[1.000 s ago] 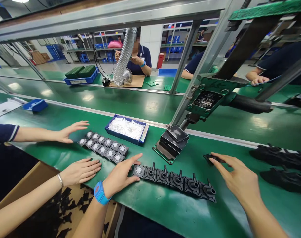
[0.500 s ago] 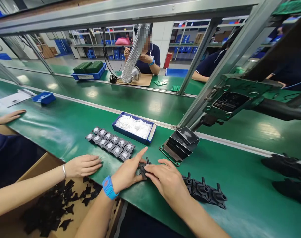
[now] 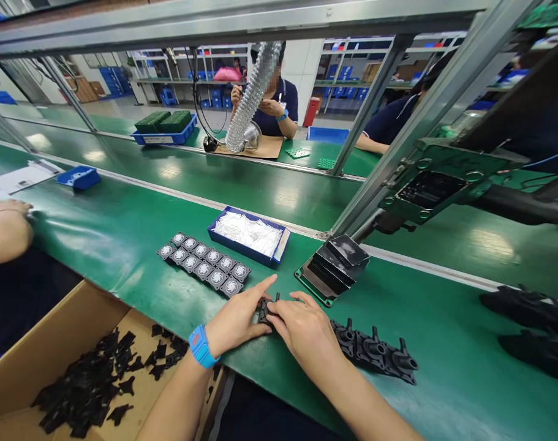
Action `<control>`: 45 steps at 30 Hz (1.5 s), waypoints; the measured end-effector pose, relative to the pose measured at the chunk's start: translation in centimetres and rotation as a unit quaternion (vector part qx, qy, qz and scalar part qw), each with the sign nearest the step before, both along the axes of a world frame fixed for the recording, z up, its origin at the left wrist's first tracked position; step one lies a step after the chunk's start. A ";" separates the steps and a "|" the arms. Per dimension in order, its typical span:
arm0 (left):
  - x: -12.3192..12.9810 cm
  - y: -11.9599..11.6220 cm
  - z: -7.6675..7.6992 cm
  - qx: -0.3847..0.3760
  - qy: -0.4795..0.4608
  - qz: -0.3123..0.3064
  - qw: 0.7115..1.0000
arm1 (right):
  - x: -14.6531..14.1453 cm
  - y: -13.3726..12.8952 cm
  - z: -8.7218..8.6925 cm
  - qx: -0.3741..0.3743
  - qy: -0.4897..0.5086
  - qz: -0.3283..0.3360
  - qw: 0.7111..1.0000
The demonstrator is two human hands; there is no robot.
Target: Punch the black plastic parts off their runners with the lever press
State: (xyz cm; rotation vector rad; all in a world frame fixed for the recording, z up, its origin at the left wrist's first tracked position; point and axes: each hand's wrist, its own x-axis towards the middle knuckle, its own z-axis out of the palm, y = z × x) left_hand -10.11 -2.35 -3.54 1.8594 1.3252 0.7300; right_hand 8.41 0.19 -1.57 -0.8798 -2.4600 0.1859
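Note:
At the near edge of the green bench, my left hand point(image 3: 236, 318), with a blue wristband, has its thumb and fingers closed around a small black plastic housing point(image 3: 264, 312). My right hand point(image 3: 306, 324) pinches the same housing from the other side; a thin spout sticks up between the fingers, and much of the part is hidden. Right of my right hand lies a row of similar black housings point(image 3: 375, 350) with upright spouts. Beyond my left hand are two rows of square black parts point(image 3: 204, 267) bearing white swirl discs.
A blue box point(image 3: 242, 248) of thin white pieces stands behind. A metal block fixture point(image 3: 334, 269) sits under a green machine arm point(image 3: 439, 180). Below the bench, a cardboard box point(image 3: 71, 312) holds loose black parts. A co-worker's arm point(image 3: 7, 226) rests at left; others sit opposite.
The co-worker's braceleted hand beside my left hand has withdrawn to the far left, uncovering the cardboard box. My hands stay on the housing with hardly any shift.

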 end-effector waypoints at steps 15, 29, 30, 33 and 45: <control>0.1 0.1 1.7 -0.002 0.083 -0.012 0.996 | 6.8 0.8 3.9 0.036 0.132 -0.090 0.986; 5.6 9.3 13.0 0.113 -0.043 -0.011 0.993 | 16.8 11.9 19.4 0.130 0.446 -0.161 0.871; 6.7 10.6 13.2 0.108 -0.043 -0.020 0.993 | 16.6 12.7 21.3 0.110 0.458 -0.137 0.871; 9.3 13.3 13.2 0.101 -0.022 -0.029 0.994 | 15.6 14.5 26.4 0.040 0.460 -0.104 0.881; 11.1 15.9 12.6 0.108 0.028 -0.050 0.993 | 10.5 8.3 30.2 0.070 0.482 0.050 0.872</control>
